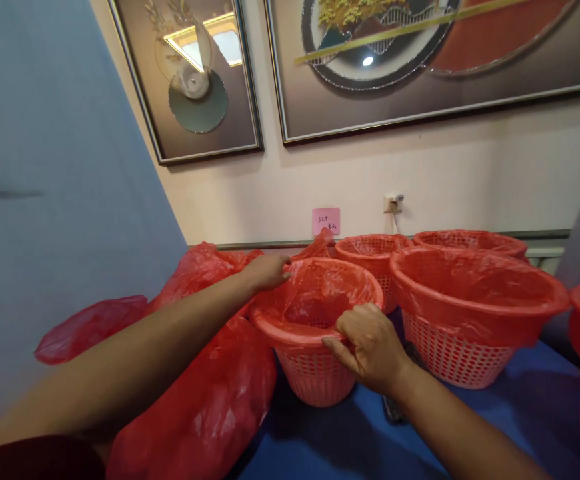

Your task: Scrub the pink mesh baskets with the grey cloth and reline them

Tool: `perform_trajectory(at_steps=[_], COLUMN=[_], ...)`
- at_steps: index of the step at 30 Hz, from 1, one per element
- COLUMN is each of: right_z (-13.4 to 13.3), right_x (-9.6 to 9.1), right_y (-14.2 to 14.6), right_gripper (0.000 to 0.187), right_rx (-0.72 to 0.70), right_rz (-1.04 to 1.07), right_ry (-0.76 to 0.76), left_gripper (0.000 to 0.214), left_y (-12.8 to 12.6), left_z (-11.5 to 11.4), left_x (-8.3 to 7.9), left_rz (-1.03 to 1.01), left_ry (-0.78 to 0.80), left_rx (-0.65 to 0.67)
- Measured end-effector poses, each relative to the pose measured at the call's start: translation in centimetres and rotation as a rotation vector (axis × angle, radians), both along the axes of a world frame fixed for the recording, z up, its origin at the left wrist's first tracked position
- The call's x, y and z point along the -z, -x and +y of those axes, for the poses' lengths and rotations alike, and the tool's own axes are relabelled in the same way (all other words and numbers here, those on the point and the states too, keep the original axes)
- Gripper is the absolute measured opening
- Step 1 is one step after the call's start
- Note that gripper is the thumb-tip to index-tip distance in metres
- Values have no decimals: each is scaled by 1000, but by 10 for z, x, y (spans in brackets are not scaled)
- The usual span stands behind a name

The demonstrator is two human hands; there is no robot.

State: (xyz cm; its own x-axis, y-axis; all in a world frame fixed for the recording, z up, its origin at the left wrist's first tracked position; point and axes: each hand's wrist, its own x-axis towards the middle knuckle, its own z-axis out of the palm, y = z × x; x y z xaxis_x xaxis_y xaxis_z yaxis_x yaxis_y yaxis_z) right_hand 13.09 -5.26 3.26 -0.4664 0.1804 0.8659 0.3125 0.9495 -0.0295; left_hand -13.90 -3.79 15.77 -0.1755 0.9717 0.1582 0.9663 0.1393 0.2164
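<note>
A blue surface [300, 447] supports the equipment. A loose red plastic bag [220, 400] lies at left. A wide lined basket [463, 353] stands at right. Between them, a perforated red basket [315, 377] stands upright, a red plastic liner [330, 293] folded over its rim. The right hand [367, 340] has its grip clamped on the near-right rim. The left hand [266, 272] is at the far-left rim; its grip cannot be determined.
</note>
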Motion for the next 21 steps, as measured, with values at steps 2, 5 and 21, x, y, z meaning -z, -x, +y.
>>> perform_trajectory(at_steps=[2,5,21], right_z=[-2,-2,-2], right_x=[1,2,6], right_y=[-2,-5,-3], right_gripper=[50,50,40], right_rx=[1,10,-92], right_rz=[15,23,36], right_ry=[-2,9,-48], left_gripper=[32,31,44], left_y=[9,15,-5], left_z=[-5,-22,-105], left_x=[1,13,95], left_rz=[-106,-362,-1306], left_ry=[-111,-126,-552], left_rx=[-94,-165,-237])
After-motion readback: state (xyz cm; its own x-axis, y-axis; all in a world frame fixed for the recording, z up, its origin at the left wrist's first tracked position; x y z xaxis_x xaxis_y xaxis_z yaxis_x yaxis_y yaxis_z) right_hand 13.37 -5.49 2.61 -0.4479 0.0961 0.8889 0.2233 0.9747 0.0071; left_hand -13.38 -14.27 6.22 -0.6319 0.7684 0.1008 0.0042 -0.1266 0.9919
